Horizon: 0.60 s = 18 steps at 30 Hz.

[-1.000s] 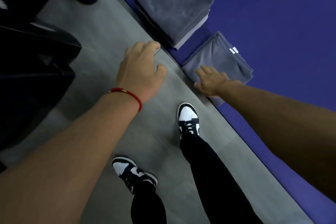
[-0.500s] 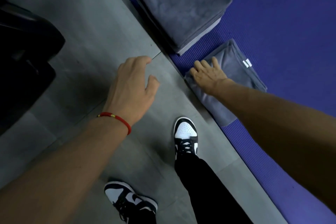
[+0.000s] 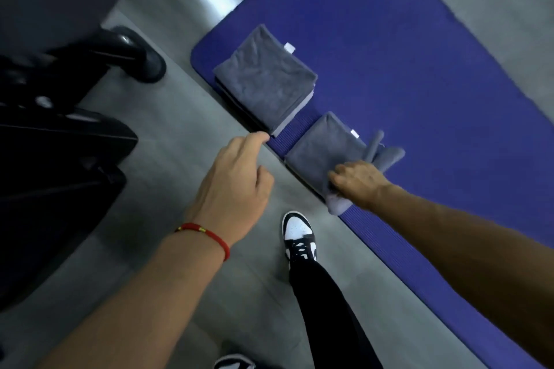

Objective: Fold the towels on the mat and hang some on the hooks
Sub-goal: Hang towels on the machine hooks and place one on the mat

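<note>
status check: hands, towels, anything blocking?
Right hand grips the near towel on the mat. Left hand loose, empty, over the floor. Folded stack beside it. Nothing blocking.

Bare arms, dark trousers, two-tone sneakers

A red cord bracelet (image 3: 207,234) with a small gold bead circles the left wrist; black trousers (image 3: 326,308) meet black-and-white lace-up sneakers (image 3: 298,234).

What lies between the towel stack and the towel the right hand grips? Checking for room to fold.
Only a bare strip of the purple mat separates the stack from that towel, seen in the head view.
</note>
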Available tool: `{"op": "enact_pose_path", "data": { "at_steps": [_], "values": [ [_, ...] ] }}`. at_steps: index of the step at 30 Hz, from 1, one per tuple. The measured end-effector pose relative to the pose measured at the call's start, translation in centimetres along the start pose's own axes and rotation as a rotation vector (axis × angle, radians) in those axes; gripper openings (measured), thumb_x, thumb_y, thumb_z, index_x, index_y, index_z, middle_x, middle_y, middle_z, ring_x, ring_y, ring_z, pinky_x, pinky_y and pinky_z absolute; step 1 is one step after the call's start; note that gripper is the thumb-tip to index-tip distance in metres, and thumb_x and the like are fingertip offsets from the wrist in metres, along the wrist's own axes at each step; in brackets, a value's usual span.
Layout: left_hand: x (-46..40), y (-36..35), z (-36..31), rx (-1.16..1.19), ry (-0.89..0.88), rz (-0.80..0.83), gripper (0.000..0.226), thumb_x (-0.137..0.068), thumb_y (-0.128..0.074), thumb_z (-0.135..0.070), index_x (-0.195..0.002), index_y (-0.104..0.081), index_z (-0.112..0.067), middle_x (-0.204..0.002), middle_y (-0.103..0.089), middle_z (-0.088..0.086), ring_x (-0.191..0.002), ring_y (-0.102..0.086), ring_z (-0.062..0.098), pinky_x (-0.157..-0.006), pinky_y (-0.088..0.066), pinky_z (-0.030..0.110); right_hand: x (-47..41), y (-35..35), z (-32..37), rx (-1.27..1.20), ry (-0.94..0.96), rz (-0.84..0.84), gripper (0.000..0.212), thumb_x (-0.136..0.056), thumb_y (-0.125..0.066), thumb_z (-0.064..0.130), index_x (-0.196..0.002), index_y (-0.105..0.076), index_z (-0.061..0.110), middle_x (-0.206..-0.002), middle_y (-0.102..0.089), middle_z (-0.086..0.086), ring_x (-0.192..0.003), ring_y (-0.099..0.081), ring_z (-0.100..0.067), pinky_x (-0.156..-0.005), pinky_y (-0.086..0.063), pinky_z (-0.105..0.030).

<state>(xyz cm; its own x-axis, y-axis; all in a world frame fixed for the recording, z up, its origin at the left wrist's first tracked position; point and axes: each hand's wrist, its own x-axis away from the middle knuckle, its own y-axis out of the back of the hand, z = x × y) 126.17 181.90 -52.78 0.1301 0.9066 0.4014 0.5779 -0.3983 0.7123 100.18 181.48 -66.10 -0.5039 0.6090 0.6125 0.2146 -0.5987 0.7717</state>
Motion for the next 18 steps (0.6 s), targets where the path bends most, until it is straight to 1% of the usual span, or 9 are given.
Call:
{"op": "enact_pose_path", "data": {
  "at_steps": [2, 4, 8, 10, 13, 15, 16, 17, 18],
  "values": [
    [2.6, 2.6, -1.7, 0.030, -0.033, -0.002, 0.049, -0.088, -0.049, -0.017, -0.137, -0.052, -0.015, -0.123, -0.059, 0.005, -0.113, -0.055, 0.025, -0.098, -0.047, 0.044, 4.3, 2.1, 2.0, -0.008, -0.055, 0.021, 0.039, -0.095, -0.032, 0.029, -0.111, -0.063, 0.010, -0.105, -0.066, -0.012, -0.100, -0.067, -0.035, -0.083, -0.051, -0.043],
    [6.2, 5.5, -3.4, 0.026, -0.047, 0.009, 0.052, -0.085, -0.046, -0.020, -0.136, -0.054, -0.016, -0.127, -0.059, 0.004, -0.118, -0.054, 0.024, -0.103, -0.044, 0.042, 8.6, 4.6, 4.9, -0.089, -0.084, -0.080, 0.020, -0.093, -0.055, 0.017, -0.112, -0.060, 0.017, -0.103, -0.064, -0.007, -0.096, -0.067, -0.033, -0.072, -0.053, -0.042],
    [15.7, 11.2, -6.2, 0.003, -0.108, -0.049, 0.056, -0.083, -0.043, -0.021, -0.137, -0.054, -0.018, -0.139, -0.053, 0.004, -0.128, -0.045, 0.016, -0.109, -0.038, 0.029, 16.3, 11.6, 13.4, -0.256, -0.051, -0.289, 0.038, -0.062, -0.082, 0.021, -0.086, -0.054, 0.029, -0.079, -0.056, 0.007, -0.069, -0.063, -0.018, -0.052, -0.045, -0.031],
    [20.9, 15.2, -7.3, 0.035, -0.117, -0.107, 0.059, -0.083, -0.039, -0.028, -0.141, -0.052, -0.023, -0.147, -0.048, -0.001, -0.135, -0.039, 0.009, -0.113, -0.030, 0.018, 20.1, 17.1, 18.8, -0.326, -0.006, -0.405, 0.033, -0.064, -0.076, 0.030, -0.081, -0.048, 0.034, -0.075, -0.048, 0.015, -0.067, -0.055, -0.005, -0.055, -0.029, -0.017],
    [29.0, 21.0, -7.6, 0.050, -0.160, -0.189, 0.059, -0.080, -0.048, -0.032, -0.138, -0.055, -0.026, -0.140, -0.048, -0.013, -0.127, -0.037, -0.005, -0.107, -0.016, 0.000, 24.9, 25.3, 27.0, -0.460, 0.115, -0.465, 0.010, -0.076, -0.051, 0.040, -0.081, -0.043, 0.039, -0.082, -0.045, 0.018, -0.076, -0.049, -0.002, -0.064, -0.027, -0.013],
    [32.6, 24.0, -5.3, 0.045, -0.158, -0.234, 0.054, -0.078, -0.059, -0.029, -0.131, -0.058, -0.036, -0.125, -0.058, -0.018, -0.114, -0.048, -0.002, -0.100, -0.034, 0.004, 26.9, 30.9, 32.5, -0.475, 0.251, -0.462, 0.008, -0.077, -0.045, 0.043, -0.084, -0.047, 0.044, -0.088, -0.056, 0.013, -0.081, -0.051, -0.001, -0.069, -0.034, -0.016],
    [34.6, 25.6, -3.7, 0.072, -0.159, -0.252, 0.055, -0.078, -0.063, -0.029, -0.130, -0.056, -0.046, -0.117, -0.059, -0.023, -0.106, -0.053, -0.002, -0.092, -0.048, 0.013, 28.0, 33.5, 35.4, -0.484, 0.314, -0.480, 0.011, -0.078, -0.044, 0.044, -0.086, -0.051, 0.046, -0.091, -0.061, 0.011, -0.082, -0.054, -0.003, -0.071, -0.041, -0.021],
    [36.9, 27.8, -2.9, 0.128, -0.162, -0.293, 0.056, -0.078, -0.064, -0.031, -0.127, -0.053, -0.056, -0.111, -0.060, -0.025, -0.101, -0.057, -0.003, -0.083, -0.054, 0.019, 29.0, 36.4, 38.4, -0.504, 0.375, -0.491, 0.014, -0.079, -0.045, 0.045, -0.088, -0.056, 0.049, -0.094, -0.064, 0.009, -0.084, -0.058, -0.005, -0.075, -0.047, -0.027],
    [39.8, 30.7, -3.1, 0.168, -0.165, -0.337, 0.056, -0.078, -0.065, -0.032, -0.125, -0.052, -0.059, -0.111, -0.061, -0.027, -0.102, -0.059, -0.007, -0.084, -0.054, 0.021, 30.0, 39.0, 41.3, -0.502, 0.423, -0.507, 0.014, -0.082, -0.050, 0.044, -0.090, -0.061, 0.049, -0.096, -0.066, 0.008, -0.086, -0.060, -0.005, -0.078, -0.050, -0.031]
  ]
}}
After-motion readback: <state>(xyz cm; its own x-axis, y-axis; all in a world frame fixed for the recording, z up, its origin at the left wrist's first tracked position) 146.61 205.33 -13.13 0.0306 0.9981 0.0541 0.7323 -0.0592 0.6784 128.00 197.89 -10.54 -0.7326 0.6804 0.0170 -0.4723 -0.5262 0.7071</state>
